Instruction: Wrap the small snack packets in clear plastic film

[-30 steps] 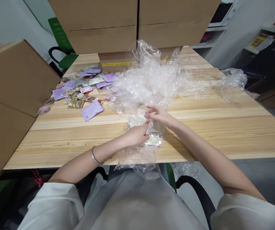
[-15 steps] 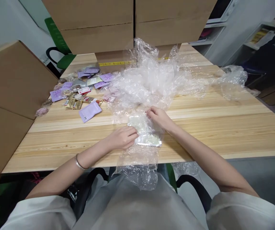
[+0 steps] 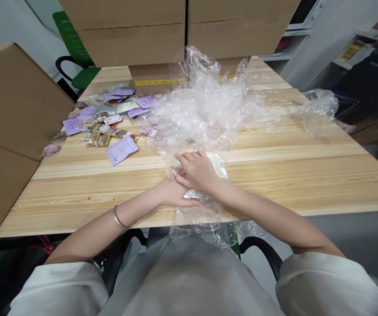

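My right hand (image 3: 197, 171) crosses over my left, its fingers bent and gripping clear plastic film (image 3: 195, 214) at the left side. Beneath it lies my left hand (image 3: 173, 192), thumb stretched out to the right and apart; its other fingers are partly hidden. A pale, shiny flat packet (image 3: 219, 166) shows to the right of my right hand, with film about it. The film hangs over the table's front edge towards my lap. Beyond my hands rises a large crumpled heap of clear plastic wrapping (image 3: 202, 105).
Purple sachets (image 3: 122, 150), gold packets (image 3: 97, 137) and other small packs lie at the left of the wooden table (image 3: 274, 175). A cardboard box (image 3: 21, 105) stands at the left, more cardboard boxes (image 3: 130, 39) at the back. A green chair (image 3: 83, 77) is behind.
My right hand has moved left and down across my left hand, which has turned with its thumb apart. The packet is now mostly covered, and the film's hanging end has drawn up.
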`<state>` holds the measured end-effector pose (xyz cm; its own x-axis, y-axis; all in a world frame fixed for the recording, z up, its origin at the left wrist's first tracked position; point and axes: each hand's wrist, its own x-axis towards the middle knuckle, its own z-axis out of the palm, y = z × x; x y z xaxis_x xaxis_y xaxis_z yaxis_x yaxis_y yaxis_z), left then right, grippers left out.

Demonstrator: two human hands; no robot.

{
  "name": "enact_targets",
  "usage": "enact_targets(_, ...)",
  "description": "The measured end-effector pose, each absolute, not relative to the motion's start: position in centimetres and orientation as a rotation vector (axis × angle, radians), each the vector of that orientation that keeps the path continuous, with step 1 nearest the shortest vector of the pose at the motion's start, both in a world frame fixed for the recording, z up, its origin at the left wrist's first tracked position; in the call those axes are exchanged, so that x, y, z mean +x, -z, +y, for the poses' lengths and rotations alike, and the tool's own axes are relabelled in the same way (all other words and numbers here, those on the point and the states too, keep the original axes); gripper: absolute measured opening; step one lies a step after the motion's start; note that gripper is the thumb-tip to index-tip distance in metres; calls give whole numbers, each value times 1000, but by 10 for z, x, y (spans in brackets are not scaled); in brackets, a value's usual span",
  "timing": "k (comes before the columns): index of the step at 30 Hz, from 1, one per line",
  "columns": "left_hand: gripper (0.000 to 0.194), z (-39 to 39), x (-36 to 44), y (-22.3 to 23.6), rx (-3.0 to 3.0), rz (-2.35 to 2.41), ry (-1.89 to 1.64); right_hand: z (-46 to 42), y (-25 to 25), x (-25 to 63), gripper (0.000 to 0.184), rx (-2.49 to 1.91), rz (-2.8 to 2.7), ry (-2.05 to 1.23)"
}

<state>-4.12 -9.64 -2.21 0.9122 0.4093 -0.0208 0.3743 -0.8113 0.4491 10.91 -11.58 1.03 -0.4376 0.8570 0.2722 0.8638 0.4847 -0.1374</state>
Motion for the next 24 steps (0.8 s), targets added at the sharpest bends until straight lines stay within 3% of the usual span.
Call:
enact_targets(3,72,-96,-40,21,2644,508,-95,-110,-11,110,29,-1478,-2459,49)
enact_targets(8,86,-94,-38,25,2782,414,-196,-89,-31,164,40,-1847,-2123,159)
enact_targets(13,94,-93,-38,23,2728,421,-106,-81,-42,224,25,-2079,-1699,308)
enact_targets(15,90,-91,-45,15,2667,415,-127,-96,-44,232,30,-1971,-1727,385)
enact_targets(19,46,-89,-76,-8,2520,368,-393,-147,-41,235,39,-1521,-2284,56)
enact_targets(24,68,-104,-113,-13,2526,240,-161,-203,-19,240,84,-1223,-2635,-561)
